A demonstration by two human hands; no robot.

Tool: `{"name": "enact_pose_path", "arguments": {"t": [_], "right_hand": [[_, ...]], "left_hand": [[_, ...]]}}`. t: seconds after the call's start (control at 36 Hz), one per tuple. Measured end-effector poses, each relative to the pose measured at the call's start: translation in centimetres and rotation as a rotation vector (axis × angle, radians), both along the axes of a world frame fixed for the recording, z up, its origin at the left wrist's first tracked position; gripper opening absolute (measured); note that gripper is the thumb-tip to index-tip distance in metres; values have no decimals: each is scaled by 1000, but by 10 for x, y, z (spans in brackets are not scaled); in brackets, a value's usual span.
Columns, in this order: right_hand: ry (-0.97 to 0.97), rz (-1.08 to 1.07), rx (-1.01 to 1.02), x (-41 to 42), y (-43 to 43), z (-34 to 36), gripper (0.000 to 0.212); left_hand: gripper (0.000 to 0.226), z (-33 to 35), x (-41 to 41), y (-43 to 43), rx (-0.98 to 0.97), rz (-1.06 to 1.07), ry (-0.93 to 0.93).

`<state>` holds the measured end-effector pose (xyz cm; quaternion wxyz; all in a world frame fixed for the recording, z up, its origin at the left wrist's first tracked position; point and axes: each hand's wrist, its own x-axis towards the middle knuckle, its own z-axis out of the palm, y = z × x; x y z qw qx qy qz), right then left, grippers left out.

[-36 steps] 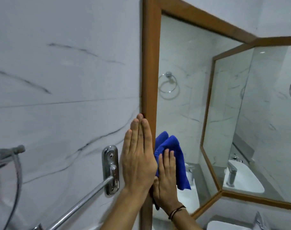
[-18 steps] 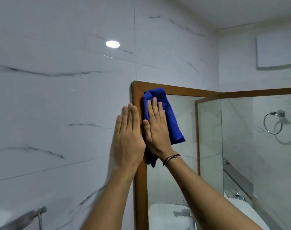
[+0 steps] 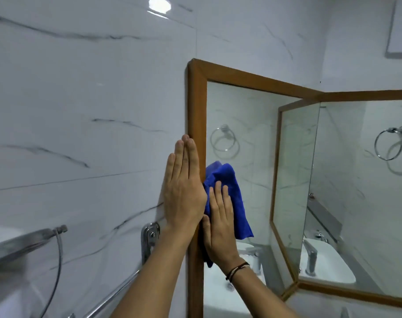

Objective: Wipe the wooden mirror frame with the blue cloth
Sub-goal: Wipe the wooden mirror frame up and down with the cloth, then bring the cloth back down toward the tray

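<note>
under right fingers, blue cloth on frame.

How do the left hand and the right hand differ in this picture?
The left hand lies bare on the wall beside the frame; the right hand presses the blue cloth. The left reaches higher. Only the right wrist has a band. Both are flat, fingers up.

Both hands (with blue cloth) slid down the frame from its top corner.
</note>
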<state>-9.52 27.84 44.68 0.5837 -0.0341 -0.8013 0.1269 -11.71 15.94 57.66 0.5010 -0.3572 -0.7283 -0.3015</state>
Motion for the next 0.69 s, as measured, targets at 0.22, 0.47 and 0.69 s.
{"name": "enact_pose_path", "arguments": {"t": [0.22,0.47,0.69], "right_hand": [[-107,-24,-60,34,-14,-99,102],[-360,64,-263,86,-37,-181,52],[-805,45,-656,143,-66,-311,33]], "left_hand": [[71,-98,14,-7,-114,73,-99],[68,-286,62,-33,-260,67,-399],[69,-449,103,-82,-562,42,-655]]}}
